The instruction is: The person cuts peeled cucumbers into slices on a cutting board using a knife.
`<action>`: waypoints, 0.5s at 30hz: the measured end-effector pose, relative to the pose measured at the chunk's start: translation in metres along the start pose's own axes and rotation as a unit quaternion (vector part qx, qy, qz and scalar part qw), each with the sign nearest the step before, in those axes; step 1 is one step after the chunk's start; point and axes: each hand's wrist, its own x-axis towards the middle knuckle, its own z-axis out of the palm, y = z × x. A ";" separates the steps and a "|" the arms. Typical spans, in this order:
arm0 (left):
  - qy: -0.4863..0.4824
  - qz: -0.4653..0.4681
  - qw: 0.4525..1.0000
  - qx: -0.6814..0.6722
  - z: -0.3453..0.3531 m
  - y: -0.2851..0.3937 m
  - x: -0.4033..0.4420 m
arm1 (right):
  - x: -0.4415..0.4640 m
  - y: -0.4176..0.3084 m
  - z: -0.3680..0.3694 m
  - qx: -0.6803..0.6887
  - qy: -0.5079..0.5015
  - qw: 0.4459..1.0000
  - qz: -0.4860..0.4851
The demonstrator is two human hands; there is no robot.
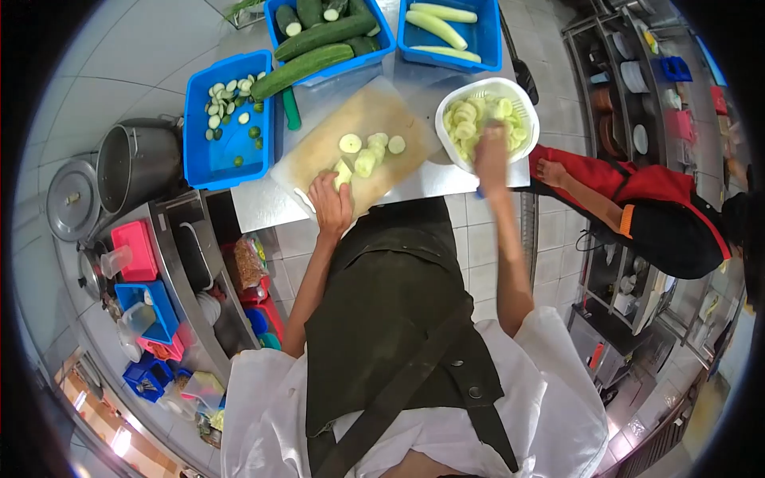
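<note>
My left hand is closed on a peeled zucchini piece at the near-left part of the cutting board. Several cut zucchini slices lie just right of it on the board. My right hand, smeared by motion, is over the white basket, which is heaped with pale zucchini slices. Its fingers are not clear, and a small blue bit shows beside the wrist. A green handle rests at the board's far-left edge.
Behind the board, one blue bin holds unpeeled zucchini and another holds peeled ones. A left blue bin contains cut ends. A large pot stands left. Another person in black and red is close on the right.
</note>
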 end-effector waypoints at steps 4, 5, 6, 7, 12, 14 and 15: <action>-0.030 -0.031 0.999 0.003 -0.003 0.003 0.002 | 0.012 -0.169 0.000 0.359 -0.240 0.855 0.286; -0.018 -0.023 1.000 -0.009 -0.003 0.002 0.004 | 0.004 -0.182 0.012 0.350 -0.249 0.866 0.257; -0.022 -0.022 0.999 -0.006 -0.002 0.001 0.005 | -0.001 -0.189 0.021 0.353 -0.249 0.864 0.260; -0.021 -0.023 0.999 -0.005 -0.002 0.001 0.004 | -0.007 -0.195 0.028 0.359 -0.262 0.862 0.245; -0.036 -0.027 0.999 0.020 -0.002 0.001 0.004 | -0.017 -0.202 0.040 0.327 -0.331 0.857 0.222; -0.043 -0.032 0.998 0.025 -0.003 0.002 0.004 | -0.018 -0.203 0.040 0.315 -0.343 0.854 0.231; -0.045 -0.032 0.998 0.027 -0.004 0.003 0.004 | -0.019 -0.204 0.040 0.301 -0.355 0.852 0.241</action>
